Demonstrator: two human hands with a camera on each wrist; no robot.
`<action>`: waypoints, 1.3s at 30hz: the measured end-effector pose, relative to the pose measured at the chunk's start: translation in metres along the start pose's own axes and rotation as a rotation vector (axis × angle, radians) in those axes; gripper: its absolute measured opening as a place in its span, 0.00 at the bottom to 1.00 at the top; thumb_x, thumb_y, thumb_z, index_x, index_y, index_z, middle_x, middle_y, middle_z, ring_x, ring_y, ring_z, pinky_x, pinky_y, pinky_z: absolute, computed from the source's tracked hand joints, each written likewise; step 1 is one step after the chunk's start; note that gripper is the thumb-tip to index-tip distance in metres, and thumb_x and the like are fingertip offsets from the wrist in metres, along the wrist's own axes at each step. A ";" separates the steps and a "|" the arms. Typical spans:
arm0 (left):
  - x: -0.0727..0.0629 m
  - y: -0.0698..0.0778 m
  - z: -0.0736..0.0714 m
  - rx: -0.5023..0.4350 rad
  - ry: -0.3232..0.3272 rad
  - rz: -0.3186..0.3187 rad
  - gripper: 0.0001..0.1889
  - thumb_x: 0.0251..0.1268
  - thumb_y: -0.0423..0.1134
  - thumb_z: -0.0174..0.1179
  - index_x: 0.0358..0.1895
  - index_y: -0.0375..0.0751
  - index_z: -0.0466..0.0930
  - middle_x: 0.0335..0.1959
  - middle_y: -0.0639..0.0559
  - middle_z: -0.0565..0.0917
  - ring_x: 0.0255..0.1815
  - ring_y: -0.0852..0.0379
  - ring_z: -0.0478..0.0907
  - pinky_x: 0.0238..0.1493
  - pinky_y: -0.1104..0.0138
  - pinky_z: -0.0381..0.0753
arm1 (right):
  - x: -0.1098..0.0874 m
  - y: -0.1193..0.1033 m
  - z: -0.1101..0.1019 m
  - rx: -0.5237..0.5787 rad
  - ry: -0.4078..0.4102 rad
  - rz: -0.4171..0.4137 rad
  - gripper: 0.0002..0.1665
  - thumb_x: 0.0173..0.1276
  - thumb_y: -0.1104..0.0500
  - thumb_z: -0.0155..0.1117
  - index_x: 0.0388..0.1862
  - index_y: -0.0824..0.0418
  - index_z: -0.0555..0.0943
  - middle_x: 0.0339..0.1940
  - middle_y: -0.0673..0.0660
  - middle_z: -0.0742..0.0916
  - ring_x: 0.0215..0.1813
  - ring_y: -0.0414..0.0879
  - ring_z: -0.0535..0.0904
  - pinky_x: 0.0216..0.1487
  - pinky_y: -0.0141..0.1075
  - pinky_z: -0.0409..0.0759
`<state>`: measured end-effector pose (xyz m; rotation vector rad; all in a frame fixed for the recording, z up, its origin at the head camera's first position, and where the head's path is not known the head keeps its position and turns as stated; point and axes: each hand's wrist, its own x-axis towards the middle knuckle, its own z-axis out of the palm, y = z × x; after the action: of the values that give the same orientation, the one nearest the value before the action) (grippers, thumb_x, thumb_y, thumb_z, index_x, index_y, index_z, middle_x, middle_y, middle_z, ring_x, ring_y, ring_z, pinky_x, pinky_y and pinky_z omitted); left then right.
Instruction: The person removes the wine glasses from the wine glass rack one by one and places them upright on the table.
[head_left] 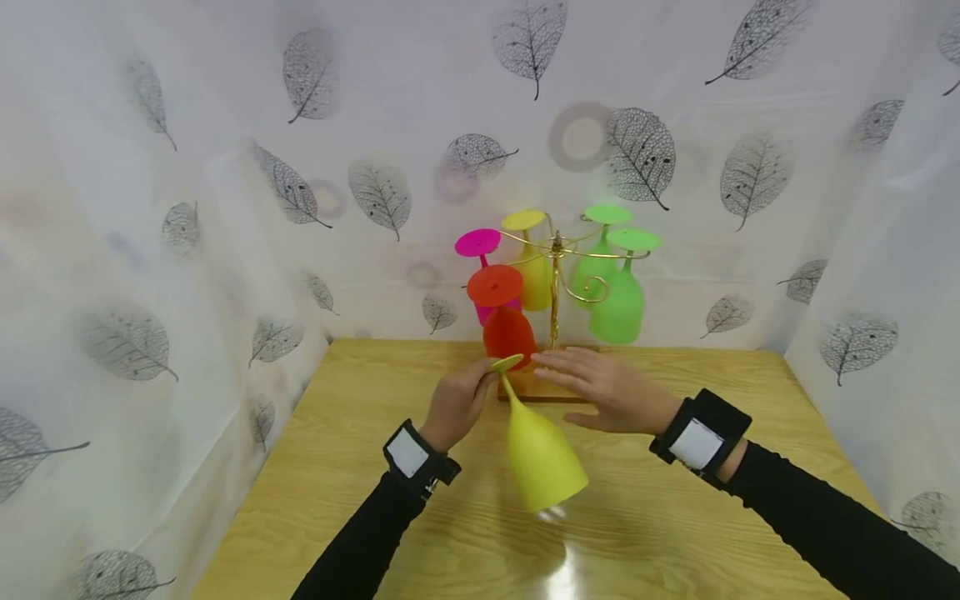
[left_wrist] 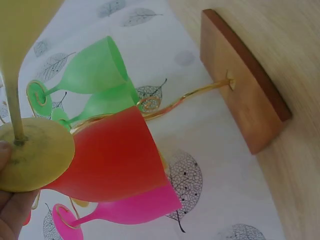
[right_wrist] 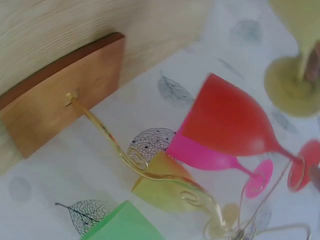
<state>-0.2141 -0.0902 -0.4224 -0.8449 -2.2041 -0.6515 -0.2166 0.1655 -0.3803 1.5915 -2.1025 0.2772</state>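
My left hand (head_left: pixel 455 404) pinches a yellow goblet (head_left: pixel 543 458) by its round foot. The goblet hangs upside down and tilted in front of the rack, its mouth low and to the right. Fingers outstretched, my right hand (head_left: pixel 600 387) hovers in front of the rack's base, beside the goblet's stem, and grips nothing. A gold metal goblet rack (head_left: pixel 555 304) stands behind both hands. From its arms hang, upside down, a red goblet (head_left: pixel 510 333), a magenta goblet (head_left: pixel 477 242), another yellow goblet (head_left: pixel 536 279) and two green goblets (head_left: pixel 618 308). The red one is closest to my left hand.
The rack's wooden base (left_wrist: pixel 245 95) rests at the back of the wood-grain table (head_left: pixel 360 533). A whitish sheet printed with leaves (head_left: pixel 405 100) surrounds the table at the back and sides.
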 end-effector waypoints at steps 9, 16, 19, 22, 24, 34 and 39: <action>0.000 -0.003 0.008 -0.097 -0.086 -0.038 0.07 0.61 0.29 0.59 0.42 0.35 0.80 0.29 0.48 0.85 0.22 0.61 0.76 0.24 0.74 0.76 | -0.006 -0.022 0.023 -0.272 -0.165 -0.374 0.52 0.53 0.60 0.72 0.73 0.42 0.56 0.71 0.55 0.69 0.70 0.51 0.67 0.69 0.48 0.67; 0.002 -0.002 0.009 -0.126 -0.145 -0.056 0.16 0.60 0.29 0.60 0.53 0.33 0.77 0.42 0.43 0.86 0.33 0.56 0.82 0.36 0.70 0.83 | 0.000 -0.030 0.031 -0.252 -0.150 -0.442 0.49 0.52 0.56 0.73 0.70 0.43 0.59 0.68 0.54 0.73 0.67 0.49 0.71 0.67 0.48 0.71; 0.002 -0.002 0.006 -0.092 -0.172 -0.026 0.26 0.59 0.27 0.60 0.63 0.32 0.68 0.58 0.39 0.78 0.54 0.50 0.79 0.55 0.64 0.79 | 0.001 -0.028 0.034 -0.071 -0.078 -0.329 0.45 0.52 0.46 0.73 0.67 0.50 0.63 0.63 0.56 0.77 0.63 0.49 0.74 0.63 0.46 0.75; 0.000 -0.003 0.001 -0.056 -0.211 0.022 0.33 0.55 0.26 0.61 0.67 0.33 0.62 0.66 0.40 0.69 0.66 0.47 0.69 0.66 0.60 0.71 | 0.001 -0.024 0.036 0.281 -0.010 -0.113 0.49 0.46 0.42 0.76 0.64 0.60 0.66 0.60 0.58 0.79 0.60 0.48 0.76 0.61 0.42 0.77; -0.001 -0.003 -0.001 -0.072 -0.251 0.058 0.36 0.50 0.27 0.63 0.67 0.33 0.62 0.67 0.42 0.68 0.67 0.48 0.67 0.67 0.59 0.69 | -0.001 -0.020 0.036 0.507 0.026 0.043 0.53 0.42 0.46 0.80 0.64 0.63 0.65 0.59 0.57 0.78 0.60 0.45 0.76 0.61 0.39 0.77; -0.001 0.008 0.003 -0.390 -0.433 0.123 0.45 0.46 0.54 0.71 0.67 0.46 0.60 0.64 0.53 0.72 0.61 0.58 0.71 0.65 0.64 0.72 | -0.013 -0.012 0.041 0.798 -0.013 0.480 0.51 0.41 0.50 0.81 0.64 0.54 0.65 0.57 0.51 0.78 0.56 0.44 0.74 0.61 0.41 0.75; 0.000 0.011 0.008 -0.503 -0.407 0.064 0.47 0.38 0.54 0.75 0.65 0.45 0.61 0.60 0.52 0.75 0.58 0.58 0.74 0.62 0.66 0.74 | -0.011 -0.013 0.045 0.794 -0.029 0.510 0.52 0.42 0.48 0.80 0.64 0.54 0.64 0.57 0.51 0.78 0.57 0.45 0.74 0.61 0.43 0.75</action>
<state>-0.2091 -0.0777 -0.4253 -1.4002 -2.3871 -1.1087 -0.2135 0.1511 -0.4258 1.3687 -2.5593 1.4086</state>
